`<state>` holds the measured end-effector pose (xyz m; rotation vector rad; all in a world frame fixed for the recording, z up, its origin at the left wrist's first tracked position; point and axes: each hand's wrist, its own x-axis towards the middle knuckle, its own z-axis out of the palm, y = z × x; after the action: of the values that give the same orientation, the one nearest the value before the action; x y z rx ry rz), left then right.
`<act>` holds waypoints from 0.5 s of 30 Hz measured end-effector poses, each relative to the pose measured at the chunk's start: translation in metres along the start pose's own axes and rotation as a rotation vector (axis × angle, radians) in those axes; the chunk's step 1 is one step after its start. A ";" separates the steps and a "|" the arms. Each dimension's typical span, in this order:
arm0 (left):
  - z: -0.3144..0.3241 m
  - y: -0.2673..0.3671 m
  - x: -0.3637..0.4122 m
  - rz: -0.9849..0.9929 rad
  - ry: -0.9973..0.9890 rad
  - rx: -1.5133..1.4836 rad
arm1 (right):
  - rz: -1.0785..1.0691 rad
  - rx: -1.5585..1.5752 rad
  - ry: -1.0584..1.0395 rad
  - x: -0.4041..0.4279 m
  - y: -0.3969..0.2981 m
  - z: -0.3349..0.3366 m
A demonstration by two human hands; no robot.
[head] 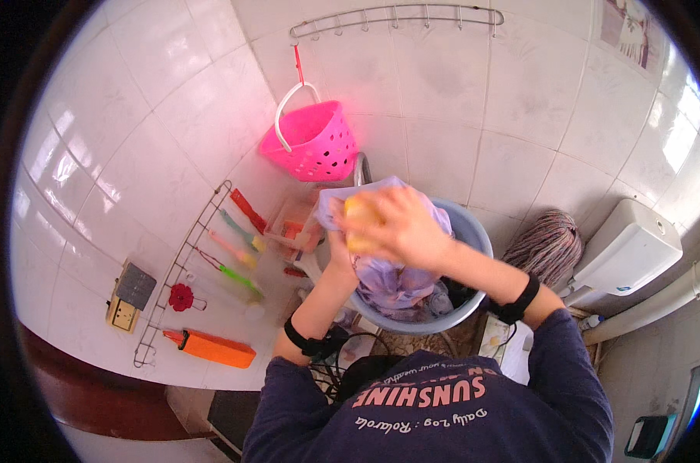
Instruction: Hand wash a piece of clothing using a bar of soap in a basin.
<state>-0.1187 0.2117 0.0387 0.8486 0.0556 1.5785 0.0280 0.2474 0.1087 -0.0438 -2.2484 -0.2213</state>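
A purple cloth (393, 283) is stretched between my hands over a blue-grey plastic basin (483, 237), its lower folds hanging into the basin. My left hand (341, 246) holds the upper part of this cloth, partly hidden behind it. In my right hand (405, 223) is a yellow block (361, 214), blurred, pressed against or just above the cloth; whether it is soap or a sponge I cannot tell. Dark fabric (460, 292) lies in the basin at its right side.
A pink perforated basket (318, 142) hangs beyond the basin, beside a metal tap (362, 168). Left, brushes (240, 278) and an orange case (218, 348) hang from a wire rack (167, 283). A clear plastic box (277, 223) stands nearby. Right are a mop head (549, 240) and white cistern (630, 249).
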 end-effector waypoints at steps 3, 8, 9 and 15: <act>-0.095 -0.010 -0.023 -0.023 0.152 -0.301 | 0.016 0.115 -0.056 -0.002 -0.020 0.007; 0.018 0.031 0.014 0.042 0.272 -0.008 | 0.915 1.059 0.288 -0.034 0.007 -0.001; 0.018 0.034 0.013 0.027 0.193 -0.037 | 1.146 1.387 0.186 -0.044 0.015 -0.016; 0.004 0.034 0.026 -0.009 0.140 -0.107 | 1.288 1.934 0.177 -0.073 0.032 -0.011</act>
<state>-0.1442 0.2257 0.0711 0.6534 0.0747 1.6162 0.0867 0.2806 0.0638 -0.3532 -1.0248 2.3126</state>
